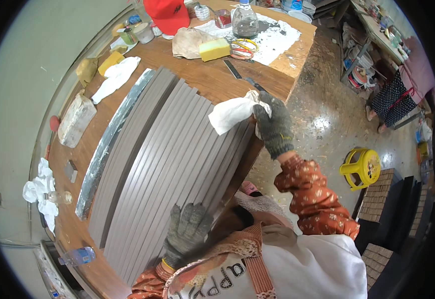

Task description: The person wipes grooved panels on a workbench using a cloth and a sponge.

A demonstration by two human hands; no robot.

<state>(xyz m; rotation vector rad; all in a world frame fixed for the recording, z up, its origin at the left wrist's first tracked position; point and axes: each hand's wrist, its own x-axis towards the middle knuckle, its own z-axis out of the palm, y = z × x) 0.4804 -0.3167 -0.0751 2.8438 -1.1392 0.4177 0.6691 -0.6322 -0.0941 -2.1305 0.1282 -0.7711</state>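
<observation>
Long grey strips (172,144) lie side by side on the wooden table in front of me. My left hand (188,231), in a dark grey work glove, rests flat on their near end with its fingers spread. At the far right end of the strips, my right hand (275,124), gloved the same way, is closed around a crumpled white cloth (232,112). The cloth hangs over the strips' far ends. Just beyond it lies a dark flat blade-like tool (254,83), partly behind the glove.
A paint-streaked bar (115,142) borders the strips on the left. Farther back are a yellow sponge (214,50), scissors (245,48), a glass jar (245,22) and a red cap (167,15). A plastic bottle (78,256) lies near left. Right, a yellow stool (361,168) stands below another person (402,92).
</observation>
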